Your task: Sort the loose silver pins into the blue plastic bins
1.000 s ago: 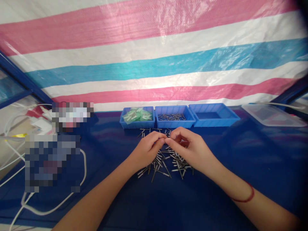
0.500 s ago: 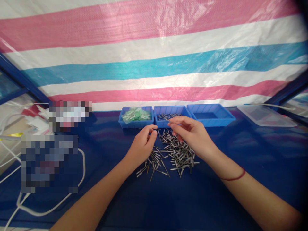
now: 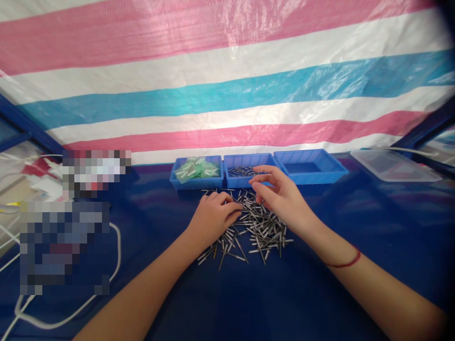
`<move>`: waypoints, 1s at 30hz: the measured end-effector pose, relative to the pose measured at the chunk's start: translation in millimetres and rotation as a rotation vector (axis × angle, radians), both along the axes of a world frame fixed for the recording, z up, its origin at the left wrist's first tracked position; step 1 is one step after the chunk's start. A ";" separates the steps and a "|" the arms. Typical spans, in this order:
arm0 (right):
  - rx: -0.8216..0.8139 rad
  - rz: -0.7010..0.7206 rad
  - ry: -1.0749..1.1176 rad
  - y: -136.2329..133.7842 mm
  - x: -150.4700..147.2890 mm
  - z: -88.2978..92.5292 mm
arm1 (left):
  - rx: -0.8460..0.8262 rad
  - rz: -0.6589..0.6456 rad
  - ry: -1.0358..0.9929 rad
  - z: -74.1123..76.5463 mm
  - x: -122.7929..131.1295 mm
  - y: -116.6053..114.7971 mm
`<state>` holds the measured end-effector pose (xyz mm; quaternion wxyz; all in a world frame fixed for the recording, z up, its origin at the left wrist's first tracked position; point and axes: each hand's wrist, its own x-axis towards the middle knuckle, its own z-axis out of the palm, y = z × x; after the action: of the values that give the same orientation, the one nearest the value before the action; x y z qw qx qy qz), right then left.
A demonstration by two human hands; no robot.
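Dipping to the metal pins (image 3: 266, 227) near the far edge of the table (image 3: 227, 303), left hand (image 3: 212, 213) now has the pile within reach, can't tell if gripping any; right hand (image 3: 284, 196), grip loosely parted, beside middle bin (image 3: 236, 182).

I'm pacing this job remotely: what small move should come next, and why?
Probably let the left hand pinch one piece from the pile of blind rivets: that hand is down at the pile's left side, while the right hand hovers near the middle blue bin, which holds similar pieces.
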<state>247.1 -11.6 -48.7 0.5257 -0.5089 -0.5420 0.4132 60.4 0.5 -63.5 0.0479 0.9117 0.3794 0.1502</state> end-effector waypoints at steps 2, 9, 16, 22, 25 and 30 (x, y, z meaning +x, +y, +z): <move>-0.011 0.012 -0.008 -2.1 -1.9 -1.0 | 0.007 0.003 0.026 0.9 1.6 -0.3; 0.005 0.052 -0.072 -9.5 -7.0 -5.0 | 0.007 0.018 -0.002 0.9 3.1 -2.9; 0.046 0.092 -0.262 -11.0 -7.2 -10.6 | 0.001 0.030 0.009 3.7 0.1 -5.5; 0.097 0.100 -0.417 -14.2 -8.9 -8.0 | -0.036 0.053 -0.050 8.9 -7.7 -8.5; 0.111 0.097 -0.481 -16.2 -9.7 -5.1 | -0.058 0.072 -0.134 11.2 -10.3 -9.3; 0.095 0.154 -0.515 -19.7 -10.9 1.4 | -0.169 0.120 -0.437 15.8 -7.6 -12.8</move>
<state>236.2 -31.3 -47.3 0.3607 -0.5295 -0.7137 0.2830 52.7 -12.3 -47.6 0.1960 0.8262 0.4246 0.3140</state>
